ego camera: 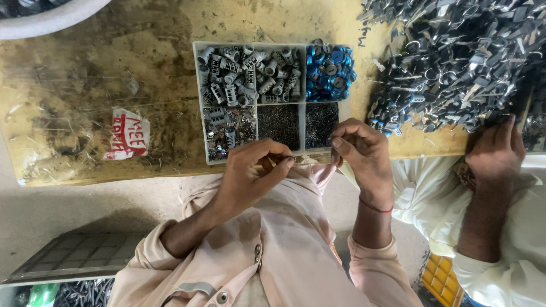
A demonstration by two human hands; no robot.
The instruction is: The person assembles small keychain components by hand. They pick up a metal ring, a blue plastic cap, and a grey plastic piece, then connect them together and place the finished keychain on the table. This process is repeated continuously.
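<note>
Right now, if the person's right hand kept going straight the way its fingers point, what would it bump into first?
The right hand points toward the left hand, so it would probably meet that hand's fingertips first, just below the parts tray. Depth is hard to judge.

- A worn, stained yellow wooden bench top (142,62) carries everything.
- A white plastic tray with compartments (254,113) sits near its front edge, holding grey metal cylinders (250,71), blue round caps (330,68), and dark small pins (278,122).
- A crumpled clear plastic bag with a red-and-white label (126,135) lies well to one side of the tray.
- A large heap of dark metal keys and rings (455,57) covers the bench on the tray's other side.
- A pale curved rim (51,20) shows at the far corner.
</note>
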